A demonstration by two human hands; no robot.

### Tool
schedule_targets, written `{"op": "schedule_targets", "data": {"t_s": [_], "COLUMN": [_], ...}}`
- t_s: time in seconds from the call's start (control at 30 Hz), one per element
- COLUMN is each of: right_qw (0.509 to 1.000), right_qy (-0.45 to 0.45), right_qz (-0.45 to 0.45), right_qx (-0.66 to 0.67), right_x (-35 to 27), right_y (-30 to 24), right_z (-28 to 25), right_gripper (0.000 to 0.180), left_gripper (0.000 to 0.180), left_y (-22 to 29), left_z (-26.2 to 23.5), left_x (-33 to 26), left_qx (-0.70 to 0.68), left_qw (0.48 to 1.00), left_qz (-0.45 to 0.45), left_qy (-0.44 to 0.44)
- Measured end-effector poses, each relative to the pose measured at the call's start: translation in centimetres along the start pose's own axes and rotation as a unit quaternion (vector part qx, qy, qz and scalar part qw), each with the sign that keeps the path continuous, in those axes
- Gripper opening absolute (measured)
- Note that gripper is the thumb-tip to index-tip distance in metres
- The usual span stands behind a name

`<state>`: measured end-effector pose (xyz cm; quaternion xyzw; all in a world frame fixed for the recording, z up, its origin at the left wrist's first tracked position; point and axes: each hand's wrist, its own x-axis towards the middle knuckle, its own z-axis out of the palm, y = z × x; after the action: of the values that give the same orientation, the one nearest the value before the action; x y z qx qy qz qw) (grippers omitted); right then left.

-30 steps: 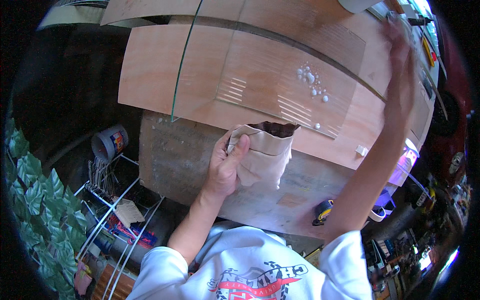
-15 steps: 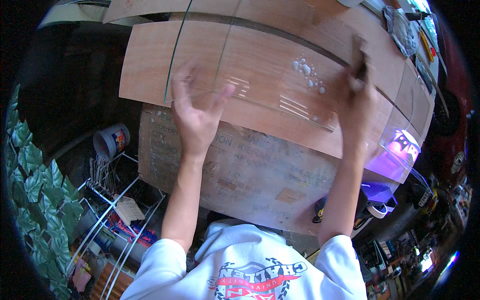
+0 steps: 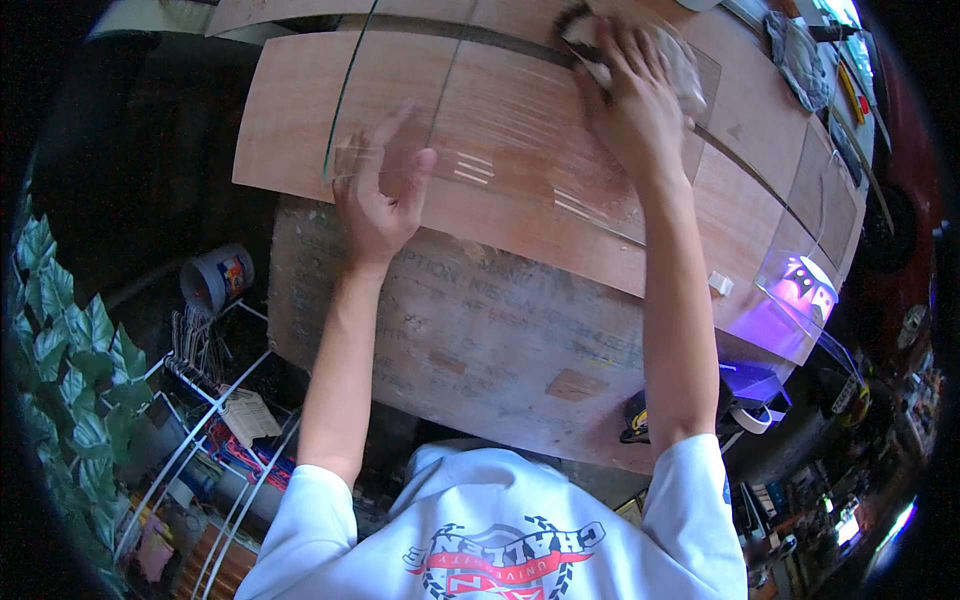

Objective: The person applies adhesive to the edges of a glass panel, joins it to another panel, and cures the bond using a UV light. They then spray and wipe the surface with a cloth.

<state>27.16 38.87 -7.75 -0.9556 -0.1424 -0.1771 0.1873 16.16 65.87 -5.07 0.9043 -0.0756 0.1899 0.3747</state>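
Note:
A clear glass pane lies over the light wooden board, with wet streaks and light reflections on its surface. My right hand presses a crumpled white and dark cloth against the far right part of the pane, fingers stretched over it. My left hand is at the pane's near left corner, thumb and fingers apart. Its fingertips are slightly blurred, and whether they touch the glass is hard to see.
A glowing purple-lit lamp stands at the board's right end, near a small white block. A grey rag lies far right. Left of the bench are a bucket, a white rack and leafy plants.
My right hand has moved up and left with the cloth, now flat on the glass. White foamy drops there are replaced by streaks. My left hand has shifted slightly left.

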Motion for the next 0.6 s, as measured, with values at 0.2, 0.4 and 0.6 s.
{"op": "schedule_targets", "data": {"t_s": [0.2,0.4,0.6], "right_qw": [0.979,0.994,0.990], "right_qy": [-0.158,-0.066,-0.132], "right_qz": [-0.044,0.054,0.007], "right_qx": [0.120,0.066,0.041], "right_x": [-7.4,-0.5,-5.6], "right_y": [-8.2,-0.6,-6.7], "right_z": [-3.9,-1.0,-1.5], "right_gripper": [0.059,0.057,0.064], "left_gripper": [0.064,0.073,0.090], "left_y": [-1.5,-2.4,-2.6], "left_z": [-1.5,-1.0,-1.0], "left_x": [-0.5,-1.2,-0.7], "left_qx": [0.069,0.057,0.000], "left_qw": [0.991,0.991,0.995], "left_qz": [0.069,0.050,0.042], "left_qy": [-0.092,-0.107,-0.094]}}
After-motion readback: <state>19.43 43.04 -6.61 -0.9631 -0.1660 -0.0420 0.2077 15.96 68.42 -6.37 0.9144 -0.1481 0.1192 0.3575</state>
